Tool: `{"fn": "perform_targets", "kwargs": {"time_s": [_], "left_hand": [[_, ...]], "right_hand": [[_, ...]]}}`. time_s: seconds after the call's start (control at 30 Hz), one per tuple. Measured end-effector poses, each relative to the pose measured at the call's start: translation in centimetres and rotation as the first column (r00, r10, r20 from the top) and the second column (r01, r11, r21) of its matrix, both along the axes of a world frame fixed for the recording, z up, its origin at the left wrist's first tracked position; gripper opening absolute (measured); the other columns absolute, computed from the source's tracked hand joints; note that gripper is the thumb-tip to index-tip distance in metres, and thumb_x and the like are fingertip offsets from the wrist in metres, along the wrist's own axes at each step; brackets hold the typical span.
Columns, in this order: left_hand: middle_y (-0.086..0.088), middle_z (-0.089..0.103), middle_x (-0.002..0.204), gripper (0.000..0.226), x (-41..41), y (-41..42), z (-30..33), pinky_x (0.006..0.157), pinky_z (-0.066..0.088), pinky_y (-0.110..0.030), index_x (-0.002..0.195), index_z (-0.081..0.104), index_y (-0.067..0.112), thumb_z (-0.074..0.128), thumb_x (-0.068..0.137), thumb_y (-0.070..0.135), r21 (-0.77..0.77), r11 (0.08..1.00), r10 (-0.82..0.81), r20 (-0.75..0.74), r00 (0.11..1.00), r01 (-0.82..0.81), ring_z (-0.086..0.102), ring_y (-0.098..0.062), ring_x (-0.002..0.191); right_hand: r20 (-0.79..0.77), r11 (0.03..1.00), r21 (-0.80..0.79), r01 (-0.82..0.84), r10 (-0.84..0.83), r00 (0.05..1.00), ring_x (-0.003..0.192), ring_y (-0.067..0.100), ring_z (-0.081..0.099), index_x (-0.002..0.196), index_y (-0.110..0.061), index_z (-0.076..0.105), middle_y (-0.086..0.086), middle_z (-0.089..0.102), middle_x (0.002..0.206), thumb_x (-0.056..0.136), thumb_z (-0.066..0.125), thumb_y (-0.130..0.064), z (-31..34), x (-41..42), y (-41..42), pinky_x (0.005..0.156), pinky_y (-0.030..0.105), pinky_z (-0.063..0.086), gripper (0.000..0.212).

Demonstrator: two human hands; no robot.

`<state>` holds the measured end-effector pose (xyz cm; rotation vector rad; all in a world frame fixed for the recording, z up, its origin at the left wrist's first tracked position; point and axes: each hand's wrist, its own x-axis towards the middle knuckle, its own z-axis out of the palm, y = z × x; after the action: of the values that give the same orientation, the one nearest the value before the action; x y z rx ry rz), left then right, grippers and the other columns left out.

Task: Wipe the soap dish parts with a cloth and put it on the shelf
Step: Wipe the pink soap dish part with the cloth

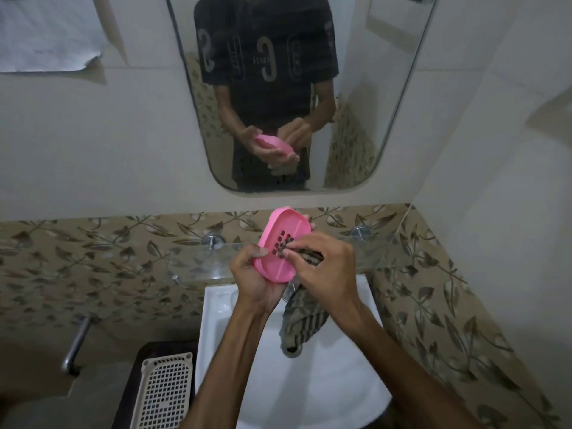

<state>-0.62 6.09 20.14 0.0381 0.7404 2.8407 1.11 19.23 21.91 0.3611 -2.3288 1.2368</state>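
Pink soap dish part (280, 247) (unlabelled) in left hand (253, 275)

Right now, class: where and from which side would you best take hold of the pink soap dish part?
Grip the pink soap dish part by its long rim edges, coming from below and the left, as the left hand does. It is tilted with its slotted face towards the camera, which leaves that face free for the cloth in the right hand.

Dim indoor light, soft blur, edges bowed

Glass shelf (198, 261) on 2 wall pegs — bare, above white sink (216, 308).
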Motion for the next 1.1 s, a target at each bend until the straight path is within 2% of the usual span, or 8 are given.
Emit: {"fn": "perform_targets", "kwargs": {"time_s": [0.1, 0.23, 0.37, 0.5, 0.63, 0.83, 0.93, 1.1], "left_hand": [[-0.019, 0.072, 0.091, 0.047, -0.1, -0.1, -0.1, 0.069, 0.063, -0.032, 0.094, 0.08, -0.004, 0.05, 0.067, 0.019, -0.006, 1.0, -0.015, 0.003, 1.0, 0.016, 0.075, -0.028, 0.079], [-0.022, 0.075, 0.105, 0.052, 0.0, 0.3, -0.1, 0.081, 0.062, -0.029, 0.107, 0.077, -0.008, 0.059, 0.068, 0.022, 0.007, 1.0, -0.025, -0.035, 0.999, 0.026, 0.073, -0.028, 0.095], [-0.015, 0.07, 0.084, 0.043, 0.3, 0.3, -0.7, 0.065, 0.062, -0.03, 0.084, 0.08, 0.0, 0.045, 0.073, 0.022, -0.029, 0.997, 0.069, 0.053, 0.996, -0.068, 0.072, -0.025, 0.073], [-0.021, 0.065, 0.102, 0.047, -0.1, 0.9, -0.3, 0.075, 0.061, -0.032, 0.103, 0.075, -0.008, 0.051, 0.073, 0.019, 0.039, 0.998, 0.051, 0.102, 0.993, -0.055, 0.064, -0.028, 0.089], [-0.018, 0.077, 0.095, 0.049, 0.1, 0.4, 0.3, 0.071, 0.064, -0.032, 0.099, 0.081, -0.003, 0.047, 0.078, 0.025, 0.009, 1.0, 0.019, -0.007, 1.0, -0.018, 0.076, -0.027, 0.085], [-0.016, 0.068, 0.104, 0.044, 0.2, 2.0, 0.4, 0.079, 0.053, -0.037, 0.113, 0.072, 0.003, 0.058, 0.082, 0.032, -0.094, 0.99, 0.12, 0.115, 0.986, -0.11, 0.065, -0.027, 0.092], [-0.012, 0.071, 0.094, 0.036, -0.1, 1.5, 0.8, 0.071, 0.058, -0.033, 0.099, 0.077, 0.008, 0.058, 0.082, 0.032, -0.111, 0.984, 0.151, 0.105, 0.983, -0.14, 0.068, -0.024, 0.084], [-0.024, 0.065, 0.106, 0.047, 0.3, 1.4, -0.1, 0.085, 0.057, -0.037, 0.113, 0.067, -0.008, 0.057, 0.082, 0.027, -0.071, 0.989, 0.144, 0.197, 0.97, -0.133, 0.067, -0.033, 0.095]], "right_hand": [[-0.017, 0.985, 0.063, -0.16, 0.161, 0.987, 0.083, 0.001, 0.072, 0.096, -0.015, 0.084, -0.003, 0.081, 0.093, 0.079, 0.088, -0.014, -0.2, 0.8, -1.1, 0.082, 0.019, 0.061, 0.017], [-0.006, 0.999, 0.031, -0.02, 0.021, 1.0, 0.086, 0.005, 0.073, 0.098, -0.016, 0.083, -0.002, 0.08, 0.097, 0.081, 0.088, -0.017, -0.1, 0.0, -0.5, 0.084, 0.022, 0.061, 0.017], [0.01, 0.962, 0.156, -0.222, 0.223, 0.975, 0.085, 0.004, 0.072, 0.096, -0.015, 0.083, -0.002, 0.08, 0.094, 0.083, 0.084, -0.017, -0.6, 0.8, -0.6, 0.081, 0.027, 0.061, 0.014], [-0.063, 0.996, 0.082, 0.026, -0.021, 0.998, 0.086, 0.007, 0.072, 0.098, -0.014, 0.082, 0.0, 0.08, 0.096, 0.082, 0.088, -0.015, 0.6, -1.3, 0.7, 0.083, 0.022, 0.061, 0.017], [-0.016, 0.977, 0.127, -0.172, 0.175, 0.984, 0.089, 0.0, 0.071, 0.1, -0.017, 0.082, -0.004, 0.08, 0.098, 0.084, 0.085, -0.02, -0.3, 0.5, 0.0, 0.085, 0.02, 0.06, 0.017], [-0.113, 0.979, 0.014, 0.201, -0.198, 0.974, 0.085, 0.01, 0.07, 0.101, -0.011, 0.081, 0.003, 0.078, 0.098, 0.087, 0.083, -0.011, 2.2, -2.8, 0.4, 0.08, 0.026, 0.061, 0.015], [-0.073, 0.992, 0.025, 0.121, -0.119, 0.99, 0.087, 0.008, 0.069, 0.101, -0.014, 0.082, 0.0, 0.078, 0.099, 0.085, 0.084, -0.013, 2.4, -2.6, -0.8, 0.082, 0.02, 0.058, 0.015], [-0.041, 0.988, 0.131, -0.084, 0.09, 0.995, 0.088, 0.004, 0.071, 0.1, -0.016, 0.083, -0.002, 0.08, 0.099, 0.082, 0.086, -0.013, 0.7, 0.2, -0.6, 0.087, 0.023, 0.06, 0.019]]}}
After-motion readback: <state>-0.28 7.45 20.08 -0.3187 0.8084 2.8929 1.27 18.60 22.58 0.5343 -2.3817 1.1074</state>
